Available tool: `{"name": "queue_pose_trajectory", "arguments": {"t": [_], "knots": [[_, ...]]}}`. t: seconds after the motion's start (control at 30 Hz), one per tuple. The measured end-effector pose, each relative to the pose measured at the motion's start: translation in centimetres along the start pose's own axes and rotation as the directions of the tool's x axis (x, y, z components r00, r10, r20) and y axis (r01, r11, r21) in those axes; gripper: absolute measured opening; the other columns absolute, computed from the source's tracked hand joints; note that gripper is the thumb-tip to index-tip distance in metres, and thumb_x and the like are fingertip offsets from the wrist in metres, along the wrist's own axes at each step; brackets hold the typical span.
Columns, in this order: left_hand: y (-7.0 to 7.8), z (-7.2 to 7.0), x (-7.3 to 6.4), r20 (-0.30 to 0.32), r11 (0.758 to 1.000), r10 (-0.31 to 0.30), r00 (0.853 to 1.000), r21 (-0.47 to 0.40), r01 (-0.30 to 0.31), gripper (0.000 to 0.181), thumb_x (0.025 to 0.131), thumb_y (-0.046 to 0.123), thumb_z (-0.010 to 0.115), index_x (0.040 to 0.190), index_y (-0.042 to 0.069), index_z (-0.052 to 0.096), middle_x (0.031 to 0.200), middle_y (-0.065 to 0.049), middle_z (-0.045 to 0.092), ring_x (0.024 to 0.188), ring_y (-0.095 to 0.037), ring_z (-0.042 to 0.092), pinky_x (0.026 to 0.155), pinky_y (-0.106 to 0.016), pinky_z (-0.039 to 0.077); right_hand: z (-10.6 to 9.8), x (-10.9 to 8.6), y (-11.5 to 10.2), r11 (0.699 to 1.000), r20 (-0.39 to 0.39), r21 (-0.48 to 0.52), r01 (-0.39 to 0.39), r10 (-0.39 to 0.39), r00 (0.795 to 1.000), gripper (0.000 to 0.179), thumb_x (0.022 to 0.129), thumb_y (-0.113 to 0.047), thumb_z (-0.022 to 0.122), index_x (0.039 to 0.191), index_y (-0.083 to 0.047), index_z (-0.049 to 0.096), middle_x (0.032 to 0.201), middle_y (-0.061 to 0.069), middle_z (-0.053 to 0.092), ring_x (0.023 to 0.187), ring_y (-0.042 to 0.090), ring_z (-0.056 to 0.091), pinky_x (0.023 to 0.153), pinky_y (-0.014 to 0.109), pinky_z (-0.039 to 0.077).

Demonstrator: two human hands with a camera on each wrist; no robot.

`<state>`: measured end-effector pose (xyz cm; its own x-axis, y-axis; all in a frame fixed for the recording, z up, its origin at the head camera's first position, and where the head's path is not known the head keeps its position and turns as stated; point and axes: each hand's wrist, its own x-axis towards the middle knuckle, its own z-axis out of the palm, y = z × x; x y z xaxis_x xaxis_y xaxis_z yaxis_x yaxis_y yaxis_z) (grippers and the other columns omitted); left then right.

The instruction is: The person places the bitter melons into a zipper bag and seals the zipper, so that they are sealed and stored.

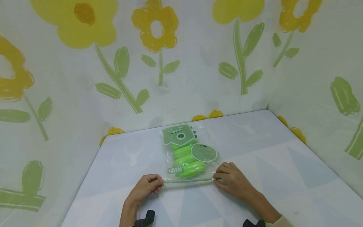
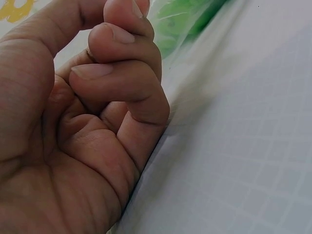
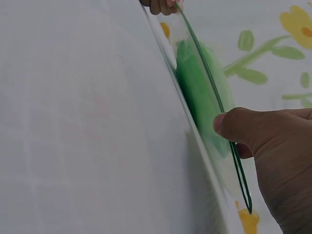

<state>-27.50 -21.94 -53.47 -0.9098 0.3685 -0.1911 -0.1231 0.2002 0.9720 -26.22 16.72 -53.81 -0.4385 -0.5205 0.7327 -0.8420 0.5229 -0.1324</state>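
Observation:
A clear zip bag (image 1: 167,157) printed with green cartoon shapes lies on the table, its zip edge towards me. Inside are several bright green, elongated things (image 1: 185,160) whose kind I cannot tell. At the left end of the zip, my left hand (image 1: 147,186) pinches the edge between thumb and fingers; in the left wrist view its other fingers are curled. Near the right end, my right hand (image 1: 233,181) pinches the same edge. In the right wrist view a green zip strip (image 3: 207,68) runs between the hands, with a looped end beyond my thumb.
The table (image 1: 283,176) has a pale cover with blue-grey triangles. White walls (image 1: 193,69) painted with yellow flowers and green stems rise behind it and at both sides. Dark straps or devices (image 1: 145,219) sit at the wrists.

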Motion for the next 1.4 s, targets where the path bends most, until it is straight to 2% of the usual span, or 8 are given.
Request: {"name": "queue_pose_trajectory", "arguments": {"t": [0.2, 0.6, 0.9, 1.13, 1.4], "knots": [[-0.2, -0.1, 0.1, 0.001, 1.000, 0.005, 1.000, 0.000, -0.005, 0.026, 0.095, 0.023, 0.069, 0.085, 0.000, 0.067, 0.069, -0.002, 0.059, 0.059, -0.010, 0.049, 0.052, -0.021, 0.041, -0.4, -0.3, 0.1, 0.999, 0.035, -0.012, -0.041, 0.041, 0.999, 0.018, 0.072, -0.012, 0.087, 0.087, -0.015, 0.078, 0.090, -0.010, 0.064, 0.086, 0.009, 0.054, 0.077, 0.024, 0.034], [0.0, -0.2, 0.1, 0.004, 1.000, 0.009, 1.000, 0.015, -0.009, 0.026, 0.096, 0.024, 0.068, 0.085, 0.000, 0.067, 0.069, -0.002, 0.060, 0.058, -0.010, 0.049, 0.052, -0.022, 0.042, -1.0, -0.9, 0.8, 1.000, -0.017, -0.002, 0.004, -0.004, 1.000, 0.022, 0.071, -0.009, 0.088, 0.088, -0.015, 0.077, 0.091, -0.008, 0.064, 0.085, 0.011, 0.055, 0.074, 0.026, 0.036], [0.1, -0.3, 0.0, 0.004, 1.000, -0.007, 1.000, 0.018, 0.007, 0.025, 0.096, 0.023, 0.068, 0.086, -0.001, 0.067, 0.069, -0.002, 0.060, 0.058, -0.010, 0.049, 0.052, -0.022, 0.042, -1.4, -1.3, 1.0, 1.000, 0.009, -0.019, -0.024, 0.024, 1.000, 0.022, 0.070, -0.010, 0.089, 0.087, -0.016, 0.077, 0.091, -0.009, 0.064, 0.085, 0.008, 0.054, 0.073, 0.027, 0.038], [-0.1, -0.3, 0.0, 0.000, 1.000, -0.007, 1.000, 0.024, 0.007, 0.026, 0.096, 0.025, 0.068, 0.086, 0.000, 0.068, 0.069, -0.002, 0.060, 0.058, -0.010, 0.049, 0.052, -0.022, 0.042, -1.9, -1.6, 1.2, 0.998, 0.023, -0.020, -0.051, 0.052, 0.998, 0.017, 0.073, -0.013, 0.087, 0.088, -0.014, 0.078, 0.091, -0.008, 0.064, 0.086, 0.009, 0.055, 0.075, 0.026, 0.037], [-0.2, -0.2, 0.2, -0.003, 1.000, -0.013, 1.000, 0.022, 0.013, 0.026, 0.096, 0.025, 0.068, 0.087, 0.000, 0.068, 0.070, -0.002, 0.060, 0.059, -0.011, 0.049, 0.052, -0.022, 0.042, -2.3, -2.3, 1.6, 0.997, 0.037, -0.021, -0.077, 0.078, 0.996, 0.020, 0.071, -0.011, 0.088, 0.088, -0.015, 0.078, 0.091, -0.008, 0.064, 0.087, 0.009, 0.054, 0.075, 0.024, 0.036]]}}
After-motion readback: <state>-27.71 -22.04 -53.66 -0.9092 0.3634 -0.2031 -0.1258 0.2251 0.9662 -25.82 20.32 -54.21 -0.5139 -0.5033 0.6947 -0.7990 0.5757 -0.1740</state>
